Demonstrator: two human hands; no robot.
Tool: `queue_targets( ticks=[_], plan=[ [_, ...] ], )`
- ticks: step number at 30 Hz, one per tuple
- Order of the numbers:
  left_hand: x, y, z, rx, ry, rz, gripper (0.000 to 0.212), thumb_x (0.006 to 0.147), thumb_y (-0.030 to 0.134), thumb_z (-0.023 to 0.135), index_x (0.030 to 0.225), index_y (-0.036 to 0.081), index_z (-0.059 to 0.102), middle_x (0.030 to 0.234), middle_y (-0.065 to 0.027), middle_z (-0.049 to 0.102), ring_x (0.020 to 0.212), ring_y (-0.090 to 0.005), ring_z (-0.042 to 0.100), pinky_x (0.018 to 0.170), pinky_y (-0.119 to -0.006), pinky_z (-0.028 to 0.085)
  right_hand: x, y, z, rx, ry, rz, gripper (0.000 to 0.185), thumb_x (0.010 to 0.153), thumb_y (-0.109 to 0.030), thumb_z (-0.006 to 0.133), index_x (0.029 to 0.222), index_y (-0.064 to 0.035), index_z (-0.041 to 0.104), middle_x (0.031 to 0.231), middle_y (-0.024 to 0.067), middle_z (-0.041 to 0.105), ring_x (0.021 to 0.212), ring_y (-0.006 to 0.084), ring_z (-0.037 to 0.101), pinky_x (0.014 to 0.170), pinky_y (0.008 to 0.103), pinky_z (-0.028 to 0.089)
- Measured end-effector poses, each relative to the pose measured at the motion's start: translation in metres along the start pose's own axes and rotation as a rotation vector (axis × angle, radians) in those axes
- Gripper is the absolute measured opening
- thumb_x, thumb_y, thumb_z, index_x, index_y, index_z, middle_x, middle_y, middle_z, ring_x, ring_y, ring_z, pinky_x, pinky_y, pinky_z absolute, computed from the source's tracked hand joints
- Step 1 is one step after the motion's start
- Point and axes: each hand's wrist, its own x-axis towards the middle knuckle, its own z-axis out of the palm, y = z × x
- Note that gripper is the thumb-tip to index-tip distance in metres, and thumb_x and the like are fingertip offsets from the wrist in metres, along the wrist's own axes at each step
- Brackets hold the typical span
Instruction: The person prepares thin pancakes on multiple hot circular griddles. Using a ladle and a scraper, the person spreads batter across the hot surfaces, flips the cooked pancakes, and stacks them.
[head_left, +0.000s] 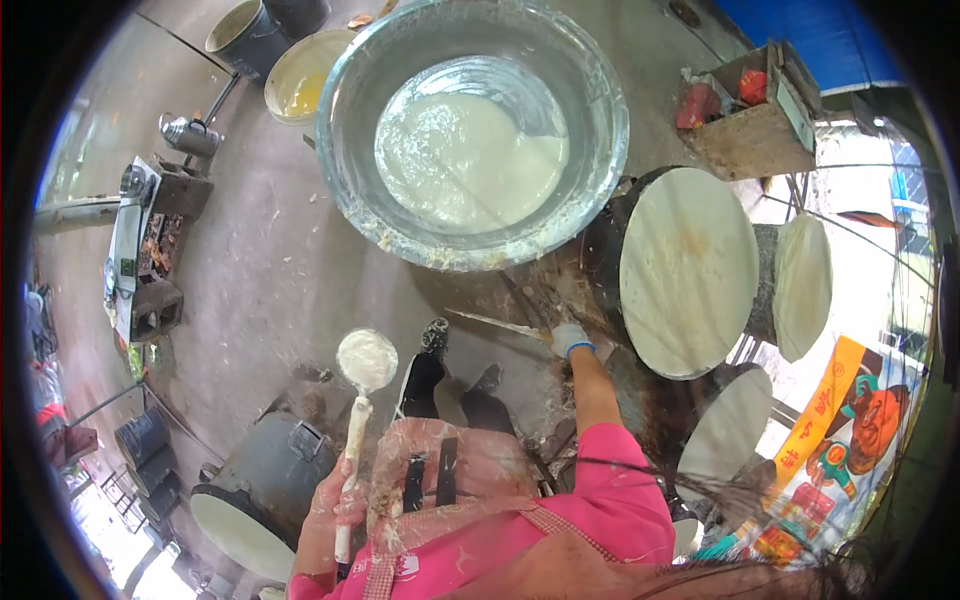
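Note:
My left hand (343, 495) grips the batter-crusted handle of a ladle (367, 362). Its round bowl is coated with white batter and points away from me. In my right hand (568, 340), which wears a white glove with a blue cuff, is a long thin scraper (499, 324) smeared with batter. Ahead stands a large metal basin (600, 180), dried batter on its rim, holding thick pale batter (465, 165). Right of my gloved hand, a thin pale round sheet (688, 270) covers a round griddle, apparently cooking.
Another pale sheet (802, 289) lies beyond it, a third (724, 431) nearer. At left is a drum-shaped stove (274, 457) with a white top. A bucket (289, 82) with yellow liquid, a wooden box (757, 135) and a scale (129, 247) on blocks stand farther off.

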Motion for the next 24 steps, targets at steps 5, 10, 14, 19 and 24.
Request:
queue_targets(
  ticks=[5, 10, 14, 19, 24],
  plan=[
    [0.0, 0.0, -0.005, 0.128, -0.092, -0.001, 0.038, 0.093, 0.036, 0.051, 0.129, 0.045, 0.04, 0.056, 0.0015, 0.035, 0.035, -0.0069, 0.029, 0.028, -0.019, 0.026, 0.004, 0.002, 0.007, 0.019, -0.005, 0.001, 0.03, 0.075, -0.018, 0.057, 0.097, -0.0025, 0.068, 0.104, 0.0205, 0.063, 0.097, 0.0355, 0.061, 0.085, 0.0424, 0.049],
    [-0.004, 0.005, 0.005, 0.344, 0.052, 0.017, 0.022, 0.092, 0.036, 0.052, 0.114, 0.036, 0.05, 0.056, 0.0014, 0.036, 0.036, -0.0071, 0.03, 0.028, -0.02, 0.027, 0.004, -0.004, 0.014, 0.122, 0.045, 0.067, 0.029, 0.074, -0.017, 0.056, 0.096, -0.003, 0.069, 0.105, 0.02, 0.064, 0.097, 0.0354, 0.062, 0.084, 0.042, 0.049],
    [-0.012, 0.018, 0.01, 0.465, 0.048, 0.01, 0.014, 0.092, 0.039, 0.052, 0.099, 0.027, 0.05, 0.054, 0.0017, 0.036, 0.037, -0.0075, 0.033, 0.031, -0.021, 0.029, -0.059, -0.044, -0.023, 0.098, 0.082, 0.018, 0.032, 0.075, -0.021, 0.053, 0.097, -0.0025, 0.067, 0.102, 0.0186, 0.065, 0.094, 0.0356, 0.062, 0.082, 0.043, 0.05],
    [-0.024, 0.028, 0.069, 0.721, 0.042, 0.014, 0.028, 0.092, 0.043, 0.051, 0.081, 0.017, 0.05, 0.051, 0.002, 0.037, 0.039, -0.0081, 0.037, 0.035, -0.022, 0.032, -0.191, -0.091, 0.045, 0.694, 0.364, 0.051, 0.052, 0.077, -0.043, 0.059, 0.111, -0.0037, 0.059, 0.104, 0.0208, 0.063, 0.096, 0.037, 0.06, 0.083, 0.0436, 0.047],
    [0.053, 0.052, 0.107, 1.061, -0.111, -0.32, 0.042, 0.091, 0.047, 0.05, 0.071, 0.01, 0.051, 0.049, 0.0028, 0.041, 0.044, -0.0108, 0.043, 0.042, -0.024, 0.037, -0.339, -0.146, 0.137, 1.133, 0.641, 0.492, 0.058, 0.075, -0.05, 0.062, 0.111, -0.0041, 0.058, 0.109, 0.0212, 0.061, 0.101, 0.037, 0.058, 0.085, 0.0422, 0.045]
  ],
)
